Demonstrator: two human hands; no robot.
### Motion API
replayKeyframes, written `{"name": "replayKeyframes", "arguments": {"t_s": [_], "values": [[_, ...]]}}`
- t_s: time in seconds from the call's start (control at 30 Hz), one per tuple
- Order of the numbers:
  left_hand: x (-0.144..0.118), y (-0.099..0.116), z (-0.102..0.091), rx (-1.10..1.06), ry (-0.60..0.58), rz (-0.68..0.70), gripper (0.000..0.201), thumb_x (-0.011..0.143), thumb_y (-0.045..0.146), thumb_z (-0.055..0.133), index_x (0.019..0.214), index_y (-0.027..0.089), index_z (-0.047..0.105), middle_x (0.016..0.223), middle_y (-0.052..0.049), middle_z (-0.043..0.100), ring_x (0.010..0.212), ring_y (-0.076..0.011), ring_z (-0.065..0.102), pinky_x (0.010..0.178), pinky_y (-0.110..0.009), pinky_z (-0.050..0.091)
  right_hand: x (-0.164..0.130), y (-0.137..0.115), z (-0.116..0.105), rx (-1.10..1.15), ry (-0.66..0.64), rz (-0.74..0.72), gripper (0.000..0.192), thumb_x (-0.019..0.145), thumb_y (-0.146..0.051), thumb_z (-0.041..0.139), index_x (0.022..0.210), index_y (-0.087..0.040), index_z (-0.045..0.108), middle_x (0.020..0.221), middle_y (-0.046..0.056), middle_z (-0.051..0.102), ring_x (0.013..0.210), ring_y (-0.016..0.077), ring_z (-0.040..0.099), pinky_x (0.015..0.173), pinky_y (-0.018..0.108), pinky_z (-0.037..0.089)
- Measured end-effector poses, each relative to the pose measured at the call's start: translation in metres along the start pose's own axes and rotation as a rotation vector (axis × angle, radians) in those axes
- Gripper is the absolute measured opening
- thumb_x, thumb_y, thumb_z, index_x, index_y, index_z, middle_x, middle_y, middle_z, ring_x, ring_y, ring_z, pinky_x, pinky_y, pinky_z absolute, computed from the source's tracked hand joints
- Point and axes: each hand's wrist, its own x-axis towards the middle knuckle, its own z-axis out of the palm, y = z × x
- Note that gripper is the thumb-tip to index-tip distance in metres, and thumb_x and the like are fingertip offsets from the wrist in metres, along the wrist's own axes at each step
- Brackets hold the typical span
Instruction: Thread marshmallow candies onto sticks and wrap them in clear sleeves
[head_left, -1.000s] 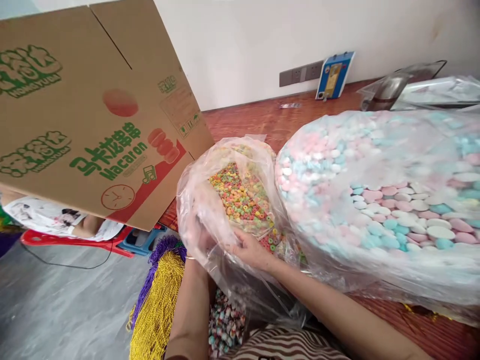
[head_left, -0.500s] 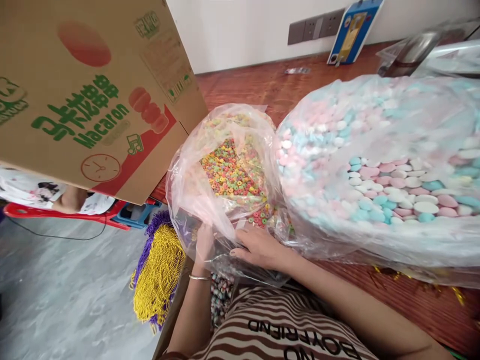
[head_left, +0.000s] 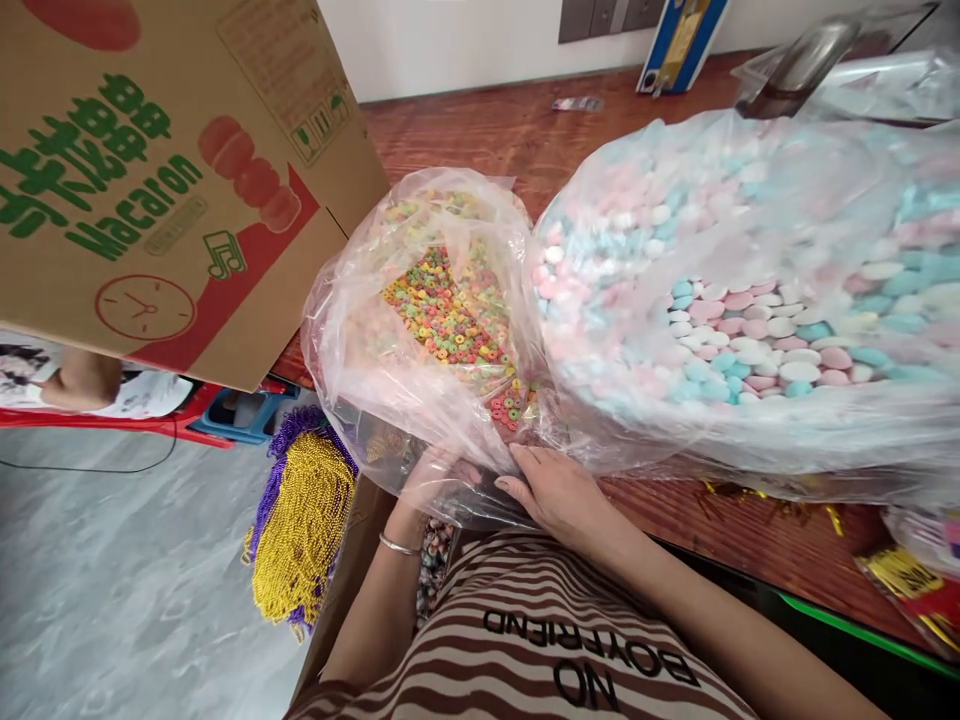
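Note:
A clear plastic bag [head_left: 352, 390] of small ring-shaped candies in red, green, yellow and orange lies in front of me, its mouth loosely folded over. My left hand [head_left: 437, 478], with a bangle at the wrist, is at the bag's near edge, partly behind the film, fingers bent on the plastic. My right hand [head_left: 561, 492] pinches the same edge between thumb and fingers, a little right of the left. Against the bag's right side rests a large plastic bag [head_left: 622, 420] of pink, white and blue flat oval candies.
A cardboard box [head_left: 247, 290] stands at left on the red wooden table [head_left: 465, 125]. Yellow and purple bead strings [head_left: 300, 530] hang beside it. Behind are a blue box [head_left: 682, 45] and a clear tray [head_left: 885, 90]. Another person's arm [head_left: 82, 378] shows below the box.
The view has shifted slightly, so things sit higher and further left. My left hand has moved right along the bag's edge, nearer my right hand, and the folded film is drawn rightward.

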Motion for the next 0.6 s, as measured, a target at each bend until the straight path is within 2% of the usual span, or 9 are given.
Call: {"name": "replayKeyframes", "arguments": {"t_s": [0.07, 0.13, 0.2, 0.27, 0.37, 0.43, 0.5, 0.53, 0.6], "values": [[-0.001, 0.001, -0.014, 0.009, 0.078, 0.009, 0.04, 0.066, 0.051, 0.083, 0.073, 0.013, 0.071, 0.06, -0.01, 0.07, 0.052, -0.0186, 0.064, 0.05, -0.027, 0.049, 0.001, -0.003, -0.005, -0.005, 0.037, -0.055, 0.03, 0.104, -0.031, 0.044, 0.12, -0.015, 0.064, 0.114, 0.016, 0.072, 0.109, 0.0285, 0.065, 0.096, 0.04, 0.047], [-0.004, 0.002, -0.033, -0.011, 0.207, 0.057, 0.038, 0.067, 0.049, 0.083, 0.076, 0.015, 0.068, 0.061, -0.004, 0.068, 0.05, -0.0133, 0.059, 0.049, -0.023, 0.045, 0.006, -0.004, -0.008, -0.005, 0.053, -0.115, 0.027, 0.104, -0.023, 0.041, 0.112, -0.016, 0.066, 0.109, 0.014, 0.071, 0.105, 0.0259, 0.064, 0.093, 0.036, 0.046], [-0.009, 0.005, -0.051, -0.082, 0.432, 0.18, 0.039, 0.067, 0.048, 0.081, 0.083, 0.015, 0.067, 0.065, 0.0, 0.066, 0.05, -0.0094, 0.055, 0.048, -0.02, 0.041, 0.016, -0.001, -0.011, 0.006, 0.051, -0.135, 0.026, 0.103, -0.018, 0.041, 0.106, -0.017, 0.067, 0.102, 0.011, 0.069, 0.098, 0.0233, 0.063, 0.087, 0.033, 0.045], [-0.019, 0.01, -0.064, -0.169, 0.692, 0.339, 0.038, 0.07, 0.044, 0.08, 0.09, 0.014, 0.067, 0.07, 0.001, 0.065, 0.053, -0.0079, 0.054, 0.051, -0.02, 0.042, 0.03, 0.004, -0.014, 0.011, 0.064, -0.077, 0.026, 0.102, -0.016, 0.041, 0.102, -0.017, 0.067, 0.097, 0.01, 0.068, 0.09, 0.0217, 0.062, 0.08, 0.031, 0.044], [-0.04, 0.025, -0.062, -0.151, 1.021, 0.613, 0.026, 0.083, 0.037, 0.07, 0.099, 0.017, 0.066, 0.083, 0.002, 0.065, 0.067, -0.0078, 0.058, 0.066, -0.021, 0.048, 0.054, 0.012, -0.019, -0.029, 0.105, 0.066, 0.026, 0.102, -0.017, 0.042, 0.097, -0.017, 0.067, 0.097, 0.011, 0.067, 0.085, 0.0217, 0.061, 0.073, 0.031, 0.042], [-0.054, 0.035, -0.046, 0.07, 1.234, 0.873, 0.018, 0.091, 0.032, 0.063, 0.103, 0.018, 0.066, 0.095, -0.001, 0.066, 0.081, -0.011, 0.062, 0.08, -0.027, 0.051, 0.068, 0.015, -0.021, -0.07, 0.115, 0.12, 0.027, 0.102, -0.019, 0.042, 0.095, -0.017, 0.068, 0.098, 0.011, 0.067, 0.084, 0.022, 0.062, 0.071, 0.031, 0.041], [-0.064, 0.043, -0.024, 0.344, 1.289, 1.063, 0.014, 0.095, 0.028, 0.06, 0.103, 0.019, 0.067, 0.101, -0.005, 0.066, 0.095, -0.0163, 0.063, 0.092, -0.035, 0.051, 0.08, 0.015, -0.019, -0.106, 0.114, 0.14, 0.026, 0.103, -0.023, 0.043, 0.098, -0.017, 0.068, 0.102, 0.011, 0.068, 0.085, 0.0225, 0.064, 0.069, 0.031, 0.04], [-0.067, 0.046, -0.013, 0.459, 1.254, 1.134, 0.012, 0.095, 0.026, 0.06, 0.103, 0.019, 0.067, 0.101, -0.005, 0.067, 0.099, -0.0181, 0.063, 0.095, -0.038, 0.051, 0.085, 0.014, -0.017, -0.121, 0.112, 0.146, 0.026, 0.103, -0.025, 0.044, 0.1, -0.018, 0.069, 0.103, 0.011, 0.068, 0.084, 0.0228, 0.065, 0.068, 0.031, 0.04], [-0.069, 0.049, 0.008, 0.613, 1.101, 1.234, 0.012, 0.094, 0.02, 0.061, 0.104, 0.02, 0.067, 0.099, -0.006, 0.067, 0.1, -0.0202, 0.064, 0.094, -0.041, 0.052, 0.092, 0.013, -0.012, -0.138, 0.108, 0.156, 0.026, 0.102, -0.026, 0.045, 0.104, -0.019, 0.07, 0.104, 0.011, 0.069, 0.085, 0.0235, 0.066, 0.068, 0.032, 0.04]]}}
